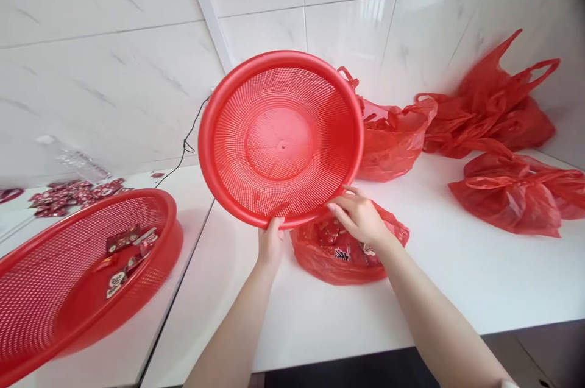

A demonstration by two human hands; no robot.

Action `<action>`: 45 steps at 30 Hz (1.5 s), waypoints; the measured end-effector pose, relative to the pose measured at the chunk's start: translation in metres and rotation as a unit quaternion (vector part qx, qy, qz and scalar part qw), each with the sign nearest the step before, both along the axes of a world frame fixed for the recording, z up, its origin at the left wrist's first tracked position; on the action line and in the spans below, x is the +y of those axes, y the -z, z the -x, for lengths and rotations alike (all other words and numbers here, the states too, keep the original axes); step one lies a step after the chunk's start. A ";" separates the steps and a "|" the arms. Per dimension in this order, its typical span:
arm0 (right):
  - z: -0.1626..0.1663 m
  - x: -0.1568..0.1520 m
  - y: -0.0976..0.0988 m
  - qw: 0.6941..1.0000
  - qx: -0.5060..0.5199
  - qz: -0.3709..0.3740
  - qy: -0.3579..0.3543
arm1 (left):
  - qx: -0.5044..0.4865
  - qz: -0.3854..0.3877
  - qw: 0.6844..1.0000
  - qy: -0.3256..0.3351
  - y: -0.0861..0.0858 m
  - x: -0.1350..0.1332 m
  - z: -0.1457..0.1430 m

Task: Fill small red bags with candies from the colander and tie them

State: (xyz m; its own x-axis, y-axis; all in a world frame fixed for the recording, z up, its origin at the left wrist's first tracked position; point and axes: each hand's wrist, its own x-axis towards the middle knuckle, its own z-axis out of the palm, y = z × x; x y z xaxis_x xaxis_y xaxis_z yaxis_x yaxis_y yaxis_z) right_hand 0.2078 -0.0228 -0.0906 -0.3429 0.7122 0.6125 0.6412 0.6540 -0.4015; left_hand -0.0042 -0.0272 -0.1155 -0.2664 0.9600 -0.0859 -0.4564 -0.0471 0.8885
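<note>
A round red perforated plastic basket point(281, 138) is held up on edge above the white counter, its hollow facing me. My left hand point(270, 242) grips its lower rim, thumb over the edge. At the rim's lower right, my right hand point(360, 215) pinches it with curled fingers. Just below and behind my hands sits an open red plastic bag point(340, 254) with small red wrapped packets inside.
A second red basket point(82, 278) at the left holds a few red packets. More red packets point(75, 195) lie at the far left. Several red plastic bags point(491, 111) rest along the tiled wall at the right. A thin black cable point(185, 147) hangs beside the corner. The white counter point(479, 278) edge runs along the front.
</note>
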 end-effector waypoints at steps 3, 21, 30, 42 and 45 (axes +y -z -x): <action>-0.005 0.000 -0.001 0.996 0.040 -0.035 0.065 | -0.024 -0.030 0.999 -0.026 -0.004 0.006 0.010; 0.013 -0.007 -0.002 0.836 0.423 0.310 -0.161 | -0.048 -0.053 0.993 0.097 -0.021 -0.004 0.023; 0.029 -0.016 -0.005 0.804 0.504 0.281 -0.145 | 0.011 -0.060 0.959 -0.277 -0.037 0.007 0.089; 0.015 -0.003 -0.002 0.788 0.563 0.232 -0.091 | -0.008 -0.048 0.833 -0.551 -0.030 0.002 0.138; 0.015 -0.004 -0.004 0.782 0.567 0.240 -0.092 | 0.015 -0.072 0.847 -0.527 -0.033 0.003 0.140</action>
State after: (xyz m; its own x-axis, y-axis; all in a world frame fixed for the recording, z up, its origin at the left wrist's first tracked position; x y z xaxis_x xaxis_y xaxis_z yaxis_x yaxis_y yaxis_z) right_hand 0.1930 -0.0269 -0.0866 0.1038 0.9561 0.2741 -0.3938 0.2926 -0.8714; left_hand -0.1441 -0.0241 -0.0820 -0.9817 0.1874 0.0344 -0.0700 -0.5224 0.8498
